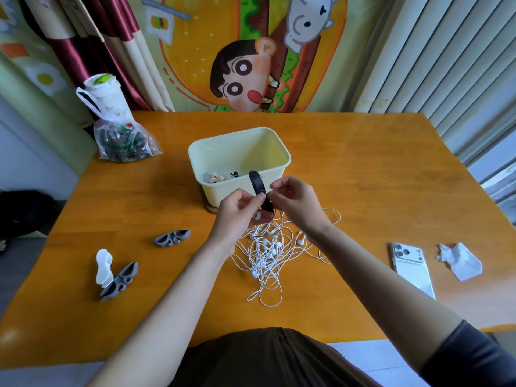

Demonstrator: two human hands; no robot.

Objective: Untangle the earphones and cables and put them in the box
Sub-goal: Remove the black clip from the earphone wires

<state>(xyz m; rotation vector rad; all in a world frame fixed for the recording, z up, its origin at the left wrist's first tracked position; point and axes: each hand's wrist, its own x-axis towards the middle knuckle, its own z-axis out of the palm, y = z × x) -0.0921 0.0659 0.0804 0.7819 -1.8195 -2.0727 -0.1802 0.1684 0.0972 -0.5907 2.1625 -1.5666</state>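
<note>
A tangle of white earphones and cables (269, 251) lies on the wooden table in front of me. Just above it, my left hand (240, 215) grips a black cable winder (258, 187) that sticks up between both hands. My right hand (297, 202) pinches a thin white cable at the winder's side. White strands hang from my hands down into the pile. The pale yellow box (240, 160) stands right behind my hands, with a few small items on its floor.
Two grey cable winders (171, 237) (120, 282) and a white one (104, 265) lie at the left. A white phone (413, 268) and crumpled paper (459, 261) lie at the right. A plastic bag (122, 142) with a cup stands at the back left.
</note>
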